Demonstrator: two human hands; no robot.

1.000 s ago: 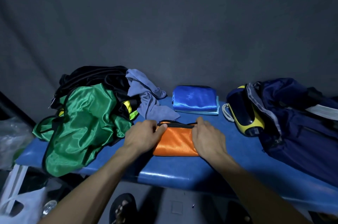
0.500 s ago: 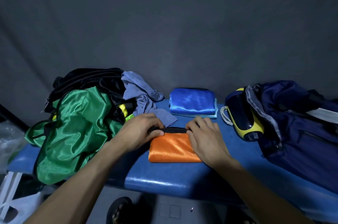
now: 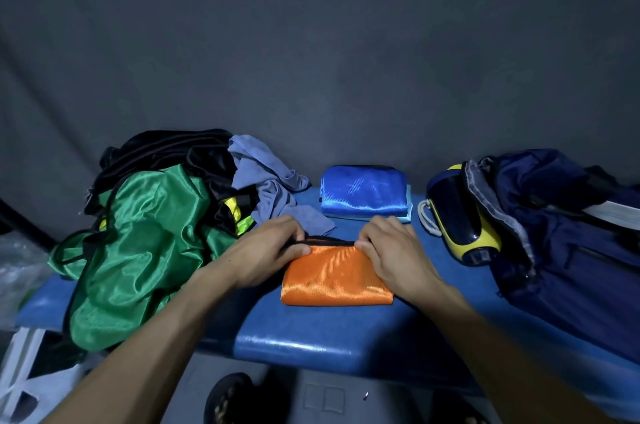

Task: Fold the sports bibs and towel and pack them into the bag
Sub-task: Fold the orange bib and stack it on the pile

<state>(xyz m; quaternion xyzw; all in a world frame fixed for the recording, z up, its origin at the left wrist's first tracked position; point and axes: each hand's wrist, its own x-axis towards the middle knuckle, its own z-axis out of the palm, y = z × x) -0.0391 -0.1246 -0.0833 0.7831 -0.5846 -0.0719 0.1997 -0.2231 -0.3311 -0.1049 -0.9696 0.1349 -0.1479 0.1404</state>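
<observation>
A folded orange bib (image 3: 334, 280) with black trim lies on the blue bench (image 3: 311, 344) in front of me. My left hand (image 3: 268, 250) pinches its far left corner and my right hand (image 3: 393, 252) pinches its far right corner. Behind it sits a folded blue bib (image 3: 363, 190) on a light blue one. A crumpled grey-blue towel (image 3: 273, 188) lies to the left. Unfolded green (image 3: 138, 250) and black (image 3: 166, 150) bibs are heaped at the left. The open navy bag (image 3: 568, 233) stands at the right.
A yellow and dark object (image 3: 460, 216) with a white cord leans against the bag's mouth. A grey cloth backdrop hangs behind the bench. A white plastic item (image 3: 20, 385) and a sandalled foot (image 3: 232, 399) are on the floor below.
Both hands shifted from pressing the orange bib's far edge to pinching its far corners. The view has also drifted slightly.
</observation>
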